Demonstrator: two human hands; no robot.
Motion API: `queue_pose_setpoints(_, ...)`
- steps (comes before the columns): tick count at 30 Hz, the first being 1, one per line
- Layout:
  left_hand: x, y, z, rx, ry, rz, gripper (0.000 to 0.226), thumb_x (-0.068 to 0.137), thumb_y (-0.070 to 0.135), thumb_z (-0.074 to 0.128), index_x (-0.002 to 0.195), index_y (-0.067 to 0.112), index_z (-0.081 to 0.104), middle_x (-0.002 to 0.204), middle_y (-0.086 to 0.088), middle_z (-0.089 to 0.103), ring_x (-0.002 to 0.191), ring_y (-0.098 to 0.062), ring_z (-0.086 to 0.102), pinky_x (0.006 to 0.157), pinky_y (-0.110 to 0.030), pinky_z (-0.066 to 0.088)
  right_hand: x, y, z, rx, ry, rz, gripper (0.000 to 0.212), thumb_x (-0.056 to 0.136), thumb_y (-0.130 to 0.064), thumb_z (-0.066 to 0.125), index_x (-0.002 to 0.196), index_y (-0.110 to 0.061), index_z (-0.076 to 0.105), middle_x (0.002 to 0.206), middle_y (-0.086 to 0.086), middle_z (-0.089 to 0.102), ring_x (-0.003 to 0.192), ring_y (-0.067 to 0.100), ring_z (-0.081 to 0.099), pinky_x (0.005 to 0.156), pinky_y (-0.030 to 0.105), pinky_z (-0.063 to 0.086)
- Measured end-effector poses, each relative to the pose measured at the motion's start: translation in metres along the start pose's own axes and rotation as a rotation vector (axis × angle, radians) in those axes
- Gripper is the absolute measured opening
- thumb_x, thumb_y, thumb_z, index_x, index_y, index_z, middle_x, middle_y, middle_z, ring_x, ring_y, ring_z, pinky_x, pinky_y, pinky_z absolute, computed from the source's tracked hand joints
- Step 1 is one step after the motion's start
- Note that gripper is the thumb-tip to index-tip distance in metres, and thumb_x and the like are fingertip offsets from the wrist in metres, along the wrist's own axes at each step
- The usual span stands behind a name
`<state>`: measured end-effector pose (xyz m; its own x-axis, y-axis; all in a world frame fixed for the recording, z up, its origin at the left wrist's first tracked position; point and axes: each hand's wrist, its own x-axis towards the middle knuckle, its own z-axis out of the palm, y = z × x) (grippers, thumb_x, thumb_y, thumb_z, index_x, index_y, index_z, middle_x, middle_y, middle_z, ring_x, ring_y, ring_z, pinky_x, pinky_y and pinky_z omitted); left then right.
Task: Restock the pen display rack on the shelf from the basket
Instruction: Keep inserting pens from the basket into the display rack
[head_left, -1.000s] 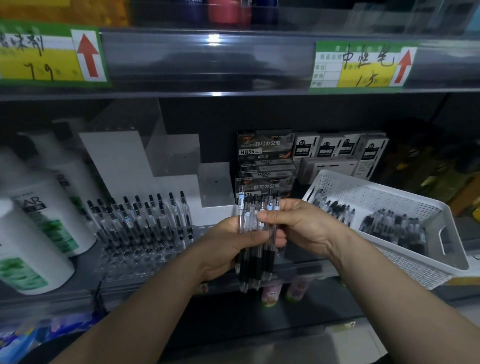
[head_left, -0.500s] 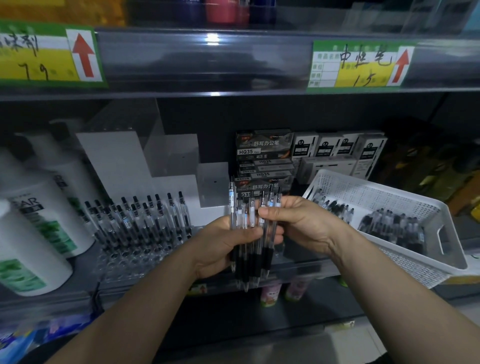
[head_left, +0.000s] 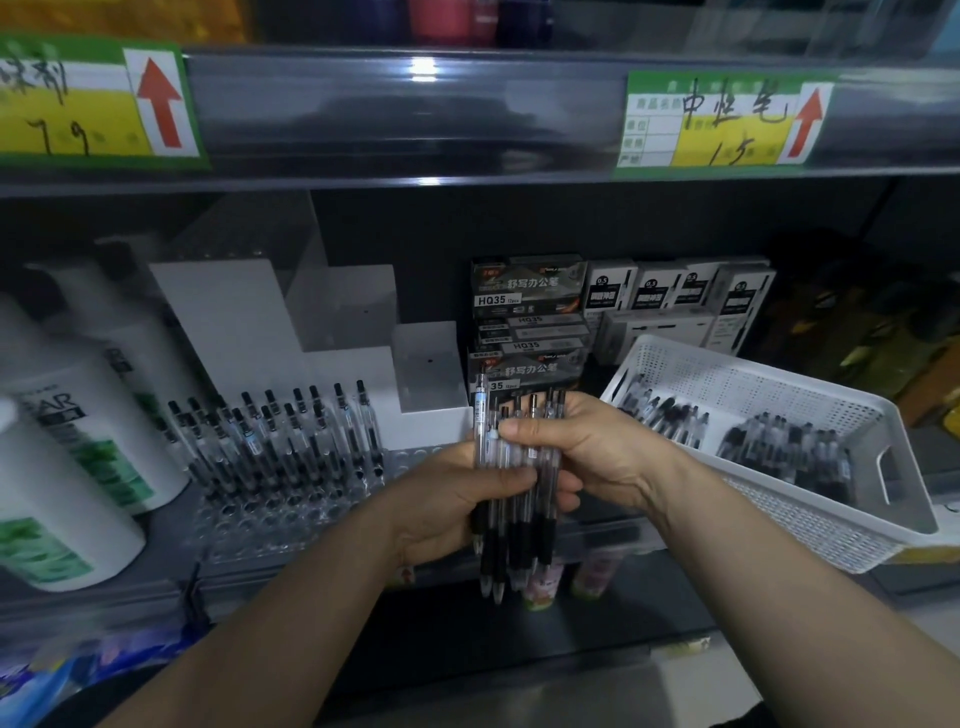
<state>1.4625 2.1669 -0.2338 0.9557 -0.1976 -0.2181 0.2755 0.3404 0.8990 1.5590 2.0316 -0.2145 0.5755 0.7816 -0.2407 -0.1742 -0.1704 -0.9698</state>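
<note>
Head view: bundle of clear plastic pens with black grips (head_left: 511, 540), upright with tips down, in front of the shelf.
Left hand (head_left: 447, 504): curled round the bundle.
Right hand (head_left: 587, 452): pinches the upper barrels.
Clear perforated display rack (head_left: 270, 525): left of both hands, nearer to the left hand.
White perforated basket (head_left: 753, 384): at the right, holds more pens.

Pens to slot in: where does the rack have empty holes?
The pen rack has empty holes along its front rows and right end, near the left hand. Its back-left rows are crowded with standing pens.
</note>
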Motion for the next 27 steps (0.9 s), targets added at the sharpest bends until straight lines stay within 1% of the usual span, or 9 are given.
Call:
queue_pose_setpoints(6,0.0,0.004,-0.001,-0.024,0.003,-0.022,0.03,0.087,0.007,0.058,0.116,-0.001,0.062,0.115,-0.024,0.067,0.107,-0.031,0.067,0.092,-0.038,0.054,0.001,-0.004,-0.001,0.021,0.041,-0.002,0.027,0.086,-0.02,0.067,0.094,0.005,0.063,0.067,0.019,0.053,0.032,0.017,0.033,0.037,0.024,0.031)
queue_pose_setpoints(8,0.0,0.004,-0.002,-0.029,-0.006,-0.035,0.032,0.09,0.006,0.056,0.12,-0.002,0.06,0.119,-0.025,0.065,0.111,-0.035,0.064,0.096,-0.043,0.052,0.003,-0.004,0.001,0.02,0.064,-0.021,0.028,0.085,-0.021,0.07,0.092,0.005,0.063,0.072,0.027,0.06,0.045,0.026,0.041,0.045,0.031,0.035)
queue_pose_setpoints(10,0.001,0.004,-0.004,-0.033,-0.027,-0.053,0.033,0.093,0.006,0.054,0.124,-0.003,0.056,0.122,-0.026,0.063,0.114,-0.039,0.062,0.099,-0.049,0.048,0.005,-0.004,0.004,0.021,0.084,-0.042,0.032,0.081,-0.021,0.074,0.096,0.006,0.063,0.093,0.035,0.065,0.07,0.039,0.045,0.059,0.042,0.036)
queue_pose_setpoints(11,0.001,0.004,-0.004,-0.039,-0.034,-0.06,0.034,0.093,0.006,0.053,0.126,-0.003,0.056,0.122,-0.026,0.063,0.115,-0.039,0.061,0.1,-0.051,0.047,0.005,-0.005,0.005,0.035,0.092,-0.047,0.03,0.082,-0.019,0.073,0.097,0.007,0.063,0.097,0.036,0.064,0.069,0.039,0.048,0.06,0.041,0.036)
queue_pose_setpoints(15,-0.001,0.006,-0.004,-0.075,-0.042,-0.087,0.034,0.093,0.002,0.053,0.126,-0.004,0.055,0.122,-0.027,0.062,0.114,-0.039,0.061,0.099,-0.048,0.049,0.002,-0.012,0.008,0.118,0.12,-0.071,0.02,0.089,-0.003,0.061,0.105,0.008,0.059,0.085,0.023,0.063,0.038,0.013,0.058,0.033,0.018,0.04)
queue_pose_setpoints(19,-0.001,0.005,-0.003,-0.088,-0.009,-0.097,0.03,0.088,0.0,0.057,0.118,-0.005,0.06,0.113,-0.025,0.067,0.104,-0.035,0.067,0.094,-0.045,0.053,0.008,-0.008,0.01,0.074,0.16,-0.017,0.032,0.085,-0.015,0.069,0.105,0.008,0.059,0.067,0.014,0.064,0.034,0.014,0.051,0.033,0.019,0.039)
queue_pose_setpoints(21,0.0,0.005,-0.002,-0.103,0.021,-0.095,0.027,0.086,0.001,0.06,0.113,-0.004,0.062,0.106,-0.021,0.07,0.099,-0.032,0.069,0.09,-0.043,0.055,0.011,-0.006,0.009,0.045,0.157,0.017,0.031,0.085,-0.026,0.069,0.091,0.003,0.061,0.047,0.004,0.054,0.031,0.013,0.042,0.034,0.02,0.038)
queue_pose_setpoints(24,0.0,0.009,-0.003,-0.152,0.053,-0.067,0.031,0.086,0.0,0.059,0.117,-0.006,0.06,0.104,-0.019,0.071,0.094,-0.029,0.071,0.083,-0.042,0.058,0.012,-0.007,0.007,0.058,0.119,0.026,0.036,0.087,-0.035,0.064,0.071,-0.003,0.06,0.039,-0.001,0.041,0.031,0.013,0.037,0.041,0.021,0.038)
queue_pose_setpoints(27,-0.002,0.013,-0.006,-0.158,0.045,-0.026,0.035,0.09,-0.001,0.055,0.125,-0.009,0.055,0.112,-0.023,0.068,0.098,-0.03,0.07,0.082,-0.041,0.059,0.011,-0.008,0.006,0.056,0.065,0.037,0.037,0.089,-0.033,0.062,0.092,0.004,0.061,0.041,0.002,0.04,0.034,0.017,0.036,0.042,0.023,0.037)
